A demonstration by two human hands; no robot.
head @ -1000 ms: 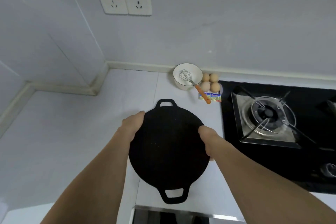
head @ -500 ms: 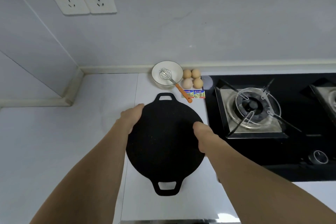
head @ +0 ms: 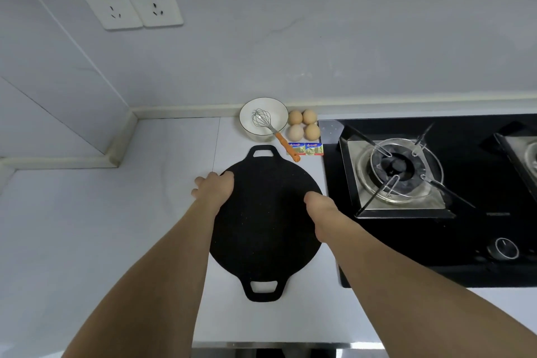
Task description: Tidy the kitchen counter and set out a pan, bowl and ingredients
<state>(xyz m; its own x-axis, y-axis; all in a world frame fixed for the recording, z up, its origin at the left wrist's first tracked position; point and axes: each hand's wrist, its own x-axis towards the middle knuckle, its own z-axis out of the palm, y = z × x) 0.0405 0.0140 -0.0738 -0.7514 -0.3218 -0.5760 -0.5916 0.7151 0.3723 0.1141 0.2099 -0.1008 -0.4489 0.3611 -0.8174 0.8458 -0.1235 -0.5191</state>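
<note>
A black round pan with two loop handles lies flat on the white counter, left of the stove. My left hand is at its left rim; the thumb lies on the pan and the fingers show beside the rim over the counter. My right hand grips the right rim, fingers curled out of sight. Behind the pan stands a white bowl holding a whisk with an orange handle. Several eggs and two small butter packets lie next to the bowl.
A black gas hob with a burner and a knob fills the right side. Two wall sockets sit high on the left. The counter runs left into a corner; its front edge is close below the pan.
The pan has come down and a little toward the bowl, now lying flat on the counter. My left hand's fingers have come out from under the rim. The view has swung left.
</note>
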